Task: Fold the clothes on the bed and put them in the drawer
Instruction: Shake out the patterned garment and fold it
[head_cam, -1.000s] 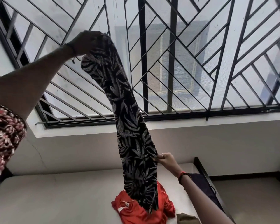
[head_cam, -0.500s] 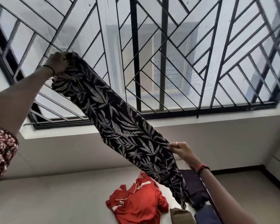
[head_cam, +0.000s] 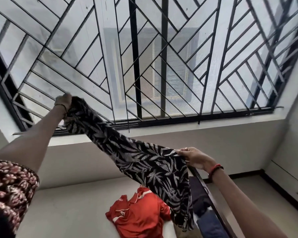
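1. Above the bed (head_cam: 67,212), in front of the window grille (head_cam: 179,66), the black leaf-print garment (head_cam: 144,162) is stretched through the air on a slant. The left hand (head_cam: 63,104) has the upper end bunched inside a closed fist up by the bars. The right hand (head_cam: 195,158) pinches the cloth's edge lower down, thumb and fingers closed on it.
2. Past the right hand the loose end hangs down to just over the red shirt (head_cam: 138,217), which lies spread on the mattress. I cannot tell whether the two touch.
3. This looks to me like straightening the piece before the first fold. The task seems early: the red shirt and the dark clothes (head_cam: 199,194) at the bed's right edge are not folded. I cannot make out a drawer for certain.
4. To do it well, I would bring the two hands level so the cloth hangs flat instead of twisted. The bunched end needs opening out to find its corners or seams.
5. The fold is best laid on the bare mattress to the left of the red shirt, not on top of it.
6. The fabric looks thin and limp, so a light pinch may slip. The dangling end could also catch and drag the red shirt.
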Motion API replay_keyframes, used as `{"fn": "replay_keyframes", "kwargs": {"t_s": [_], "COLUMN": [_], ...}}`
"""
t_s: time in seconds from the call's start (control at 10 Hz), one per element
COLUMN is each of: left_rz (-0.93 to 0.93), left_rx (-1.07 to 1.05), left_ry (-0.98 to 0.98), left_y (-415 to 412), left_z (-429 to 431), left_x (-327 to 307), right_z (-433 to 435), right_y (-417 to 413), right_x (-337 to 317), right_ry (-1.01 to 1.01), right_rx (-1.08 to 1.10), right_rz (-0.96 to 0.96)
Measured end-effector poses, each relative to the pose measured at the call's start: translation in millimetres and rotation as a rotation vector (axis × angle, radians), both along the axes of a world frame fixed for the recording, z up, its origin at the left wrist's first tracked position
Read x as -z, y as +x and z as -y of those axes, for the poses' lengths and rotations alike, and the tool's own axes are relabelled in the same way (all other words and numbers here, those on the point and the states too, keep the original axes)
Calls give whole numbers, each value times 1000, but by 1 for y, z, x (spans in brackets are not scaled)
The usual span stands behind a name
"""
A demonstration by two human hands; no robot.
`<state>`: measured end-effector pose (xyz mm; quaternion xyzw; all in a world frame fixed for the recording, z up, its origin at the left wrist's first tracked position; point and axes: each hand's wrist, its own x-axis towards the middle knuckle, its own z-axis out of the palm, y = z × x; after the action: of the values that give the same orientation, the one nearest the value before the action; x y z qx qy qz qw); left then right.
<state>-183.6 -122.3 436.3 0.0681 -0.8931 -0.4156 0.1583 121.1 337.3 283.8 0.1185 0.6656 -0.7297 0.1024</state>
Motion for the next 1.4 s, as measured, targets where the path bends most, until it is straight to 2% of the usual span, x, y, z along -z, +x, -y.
{"fn": "replay_keyframes", "kwargs": {"t_s": [0.1, 0.2, 0.3, 0.4, 0.5, 0.7, 0.8, 1.0, 1.2, 1.4], "left_rz": [-9, 98, 197, 318, 447, 548, 574, 439, 246, 176], "left_rx": [144, 416, 812, 1067, 1140, 1162, 1170, 1188, 1063, 1065], "left_ry": [-133, 10, -22, -189, -191, -203, -320, -427, -322, -310], "left_y": [144, 160, 190, 218, 236, 245, 247, 245, 242, 236], "left_z": [-70, -102, -142, -181, -210, -230, -234, -243, -241, -233], "left_x": [-6, 9, 26, 36, 52, 53, 40, 15, -14, -36], "right_z": [12, 30, 49, 65, 73, 63, 59, 54, 54, 65], "right_y": [7, 11, 13, 15, 19, 33, 38, 45, 52, 58], "right_x": [-10, -24, -37, -43, -46, -54, -55, -47, -24, -24], "right_ry": [-45, -39, -56, -25, -9, 24, 27, -64, 25, -96], "right_rx": [-28, -51, -76, -97, -81, -24, -12, -2, 18, 73], "right_rz": [5, -44, -118, -190, -271, -361, -393, -384, -354, -445]}}
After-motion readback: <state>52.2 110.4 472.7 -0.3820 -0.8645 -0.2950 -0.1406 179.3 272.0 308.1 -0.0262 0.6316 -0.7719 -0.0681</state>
